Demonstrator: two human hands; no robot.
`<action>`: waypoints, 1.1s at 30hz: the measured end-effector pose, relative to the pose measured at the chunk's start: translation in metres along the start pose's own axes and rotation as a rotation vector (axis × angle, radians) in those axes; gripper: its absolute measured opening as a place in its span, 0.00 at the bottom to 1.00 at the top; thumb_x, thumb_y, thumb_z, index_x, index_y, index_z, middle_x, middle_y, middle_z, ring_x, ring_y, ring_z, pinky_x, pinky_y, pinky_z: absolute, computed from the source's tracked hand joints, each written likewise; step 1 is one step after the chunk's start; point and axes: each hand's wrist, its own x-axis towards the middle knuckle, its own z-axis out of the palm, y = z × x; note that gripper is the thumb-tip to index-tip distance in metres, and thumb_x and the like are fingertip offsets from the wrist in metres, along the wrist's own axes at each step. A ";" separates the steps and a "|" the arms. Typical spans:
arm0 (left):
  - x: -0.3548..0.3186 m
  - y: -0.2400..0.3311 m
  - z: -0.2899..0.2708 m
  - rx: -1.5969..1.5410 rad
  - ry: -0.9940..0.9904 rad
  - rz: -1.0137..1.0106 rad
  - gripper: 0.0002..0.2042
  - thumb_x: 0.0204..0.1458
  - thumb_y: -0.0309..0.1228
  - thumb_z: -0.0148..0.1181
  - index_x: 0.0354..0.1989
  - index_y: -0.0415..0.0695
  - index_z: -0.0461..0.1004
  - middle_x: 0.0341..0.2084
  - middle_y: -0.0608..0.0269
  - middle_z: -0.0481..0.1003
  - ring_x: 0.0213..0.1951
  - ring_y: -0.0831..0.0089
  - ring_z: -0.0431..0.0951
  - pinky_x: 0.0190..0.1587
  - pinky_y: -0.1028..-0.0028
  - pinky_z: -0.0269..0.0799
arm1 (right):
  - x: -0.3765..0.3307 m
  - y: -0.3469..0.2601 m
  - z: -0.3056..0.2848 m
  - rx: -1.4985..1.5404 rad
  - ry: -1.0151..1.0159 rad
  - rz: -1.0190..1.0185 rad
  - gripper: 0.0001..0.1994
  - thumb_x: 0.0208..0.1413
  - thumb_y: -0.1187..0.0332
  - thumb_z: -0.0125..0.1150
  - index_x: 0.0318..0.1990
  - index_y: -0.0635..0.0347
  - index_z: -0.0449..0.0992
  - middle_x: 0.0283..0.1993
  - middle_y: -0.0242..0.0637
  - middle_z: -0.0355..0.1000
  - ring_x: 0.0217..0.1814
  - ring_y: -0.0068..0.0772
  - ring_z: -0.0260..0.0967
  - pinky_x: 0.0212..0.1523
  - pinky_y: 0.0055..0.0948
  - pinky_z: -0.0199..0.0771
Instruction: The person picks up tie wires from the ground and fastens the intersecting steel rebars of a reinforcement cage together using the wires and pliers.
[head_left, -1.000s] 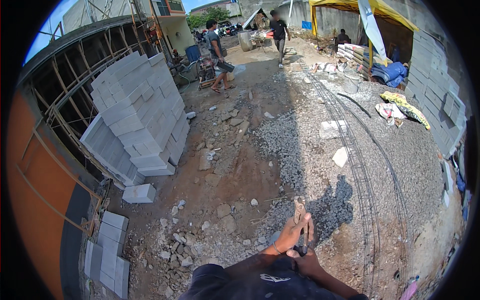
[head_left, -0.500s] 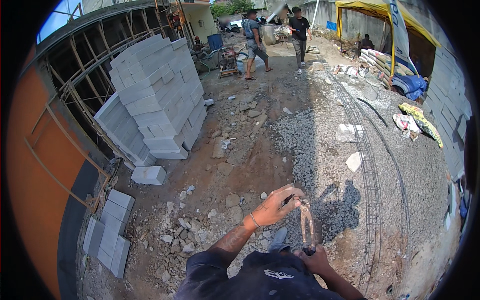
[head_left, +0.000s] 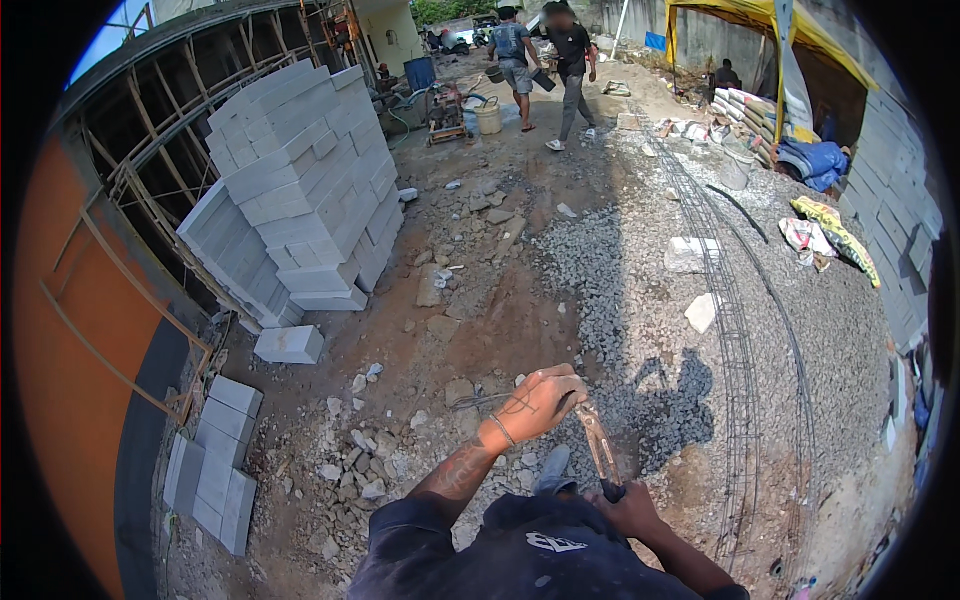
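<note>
In my right hand (head_left: 628,510), closed round the dark grips, is a pair of rusty metal pincers (head_left: 598,447). They point up and away from me, with the head leaning left. My left hand (head_left: 545,402) is closed at the pincers' head, its fingers hiding the jaws. A thin bundle of wire (head_left: 478,401) sticks out to the left from behind this hand. Whether the jaws grip the wire cannot be seen.
Grey blocks stand in a tall stack (head_left: 310,190), with several more blocks (head_left: 222,430) nearer left. On the gravel (head_left: 640,330) at right lies a long rebar cage (head_left: 735,370). Rubble (head_left: 365,465) covers the ground ahead. Two people (head_left: 570,60) walk at the back, near a bucket (head_left: 488,116).
My left hand has shifted a little left, and the pincers' head now leans left. The wire has come into sight. In the background, the two people have moved close together, overlapping.
</note>
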 end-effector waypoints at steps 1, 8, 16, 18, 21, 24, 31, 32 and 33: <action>-0.001 -0.002 0.002 -0.001 -0.001 -0.002 0.04 0.46 0.25 0.55 0.28 0.37 0.72 0.24 0.55 0.70 0.28 0.58 0.72 0.30 0.66 0.66 | 0.004 0.000 0.006 0.000 -0.002 0.001 0.27 0.41 0.47 0.60 0.23 0.72 0.73 0.20 0.55 0.68 0.26 0.50 0.70 0.28 0.40 0.68; -0.012 -0.041 0.019 -0.338 0.052 -0.129 0.05 0.49 0.26 0.54 0.30 0.36 0.70 0.24 0.62 0.69 0.26 0.72 0.69 0.28 0.75 0.63 | 0.019 0.000 0.017 0.073 0.059 -0.035 0.29 0.40 0.46 0.61 0.22 0.74 0.71 0.20 0.55 0.68 0.25 0.49 0.70 0.28 0.40 0.67; -0.033 -0.047 0.029 -1.030 0.271 -0.504 0.06 0.51 0.29 0.54 0.30 0.38 0.71 0.21 0.70 0.68 0.22 0.83 0.63 0.25 0.81 0.59 | 0.041 0.005 0.005 -0.063 0.000 -0.020 0.33 0.42 0.42 0.56 0.26 0.76 0.71 0.30 0.60 0.69 0.38 0.56 0.68 0.39 0.42 0.67; -0.037 -0.039 0.018 -0.320 0.275 -0.421 0.06 0.48 0.27 0.56 0.26 0.36 0.72 0.21 0.64 0.71 0.22 0.74 0.69 0.27 0.76 0.64 | 0.047 0.006 0.006 -0.221 0.068 0.024 0.33 0.45 0.42 0.51 0.30 0.75 0.71 0.35 0.62 0.68 0.44 0.58 0.65 0.44 0.43 0.65; -0.042 -0.028 0.021 0.178 0.161 -0.252 0.04 0.43 0.24 0.56 0.25 0.36 0.73 0.23 0.54 0.72 0.25 0.60 0.72 0.29 0.72 0.66 | 0.058 0.024 0.021 -0.325 0.003 -0.029 0.31 0.48 0.44 0.50 0.29 0.74 0.72 0.30 0.61 0.69 0.39 0.58 0.67 0.44 0.43 0.66; -0.050 -0.038 0.028 0.311 0.120 -0.225 0.05 0.45 0.26 0.56 0.26 0.36 0.73 0.22 0.57 0.73 0.25 0.63 0.73 0.28 0.72 0.66 | 0.053 0.033 0.026 -0.357 -0.002 -0.076 0.30 0.49 0.45 0.49 0.27 0.73 0.73 0.25 0.58 0.69 0.35 0.57 0.68 0.45 0.43 0.64; -0.036 -0.021 0.032 -1.535 0.405 -0.500 0.09 0.51 0.29 0.53 0.21 0.40 0.68 0.16 0.71 0.66 0.19 0.82 0.61 0.23 0.81 0.58 | 0.045 -0.005 0.007 -0.060 0.085 -0.271 0.31 0.44 0.42 0.53 0.21 0.71 0.72 0.22 0.58 0.67 0.33 0.58 0.67 0.44 0.42 0.62; -0.026 -0.017 0.023 -1.414 0.388 -0.449 0.10 0.52 0.28 0.53 0.20 0.40 0.67 0.16 0.71 0.66 0.18 0.82 0.61 0.22 0.81 0.58 | 0.040 -0.017 -0.002 -0.066 0.138 -0.215 0.29 0.44 0.45 0.55 0.18 0.70 0.71 0.20 0.58 0.67 0.32 0.59 0.67 0.40 0.43 0.65; -0.020 -0.020 0.017 -1.421 0.380 -0.463 0.10 0.52 0.28 0.53 0.20 0.40 0.67 0.16 0.71 0.66 0.18 0.82 0.61 0.22 0.81 0.58 | 0.048 -0.011 -0.001 -0.257 0.349 -0.297 0.26 0.45 0.48 0.56 0.18 0.69 0.71 0.20 0.58 0.67 0.29 0.58 0.67 0.35 0.44 0.67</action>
